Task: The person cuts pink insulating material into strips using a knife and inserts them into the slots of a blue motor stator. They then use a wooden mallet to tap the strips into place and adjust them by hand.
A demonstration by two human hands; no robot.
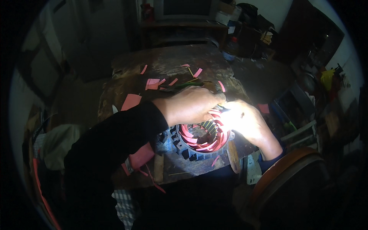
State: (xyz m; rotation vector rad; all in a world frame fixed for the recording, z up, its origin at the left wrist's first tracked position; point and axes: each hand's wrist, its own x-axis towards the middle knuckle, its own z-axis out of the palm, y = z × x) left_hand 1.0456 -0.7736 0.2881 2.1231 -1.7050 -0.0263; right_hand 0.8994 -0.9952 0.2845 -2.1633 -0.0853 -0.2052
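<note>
A round motor stator (191, 155) with a finned blue-grey housing lies on the dark wooden table. Strips of pink insulating paper (186, 132) line its inner ring, among the windings. My left hand (191, 102) reaches across the stator's far side, its fingers curled in at the far right of the ring. At that same spot my right hand (253, 126) comes in from the right with bent fingers, almost meeting the left. Strong glare washes out the right fingers, and whatever either hand pinches is hidden.
Pink paper pieces (131, 101) are scattered over the worn table (126, 82). Wooden sticks (233, 157) lie by the stator. An orange-rimmed round object (281, 165) stands at the lower right. Beyond the table are a bottle (230, 50) and a television (186, 8).
</note>
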